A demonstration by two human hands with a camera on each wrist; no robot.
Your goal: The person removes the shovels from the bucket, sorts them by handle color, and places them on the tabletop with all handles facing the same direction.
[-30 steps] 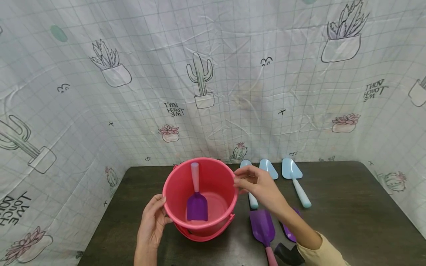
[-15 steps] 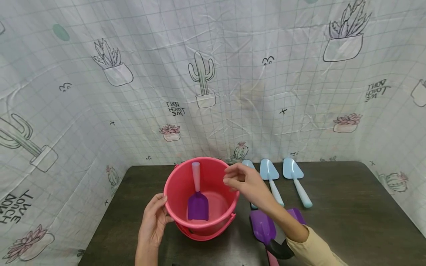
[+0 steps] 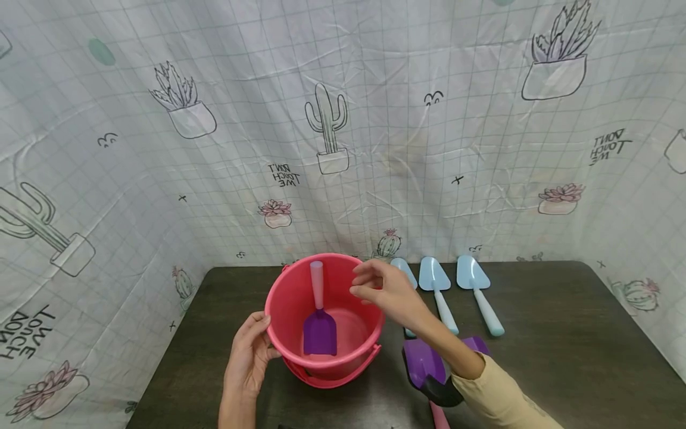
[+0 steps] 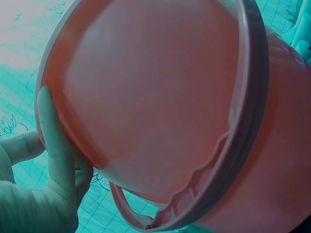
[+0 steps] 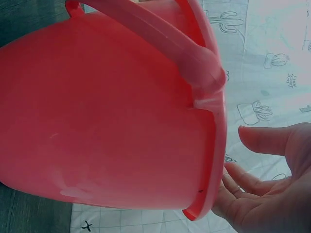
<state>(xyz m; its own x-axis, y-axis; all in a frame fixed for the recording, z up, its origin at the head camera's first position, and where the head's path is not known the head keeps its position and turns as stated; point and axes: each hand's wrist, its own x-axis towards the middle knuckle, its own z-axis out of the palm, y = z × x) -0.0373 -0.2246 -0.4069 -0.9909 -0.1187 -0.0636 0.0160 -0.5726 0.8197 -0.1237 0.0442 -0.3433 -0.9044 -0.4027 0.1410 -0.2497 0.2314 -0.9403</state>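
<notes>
A pink-red bucket (image 3: 274, 330) is tilted so that its opening faces me. Inside it leans a toy shovel (image 3: 319, 333) with a purple blade and a pale pink handle. My left hand (image 3: 248, 351) grips the bucket's left rim; in the left wrist view, fingers lie on both sides of the wall. Over the right part of the opening is my right hand (image 3: 388, 292), fingers loosely bent and holding nothing. In the right wrist view, the thumb and fingers of this hand (image 5: 272, 194) are spread apart near the rim. The bucket handle (image 3: 343, 378) hangs down in front.
Light blue trowels (image 3: 436, 277) lie in a row at the back right of the dark table (image 3: 557, 333). Purple shovels (image 3: 423, 360) lie under my right forearm, partly hidden. A black piece (image 3: 442, 393) sits by the right sleeve. A patterned cloth (image 3: 375, 196) hangs behind the table.
My right hand has moved left from the bucket's right rim to over its opening. The black piece by the sleeve has moved with the arm. My left hand keeps its grip.
</notes>
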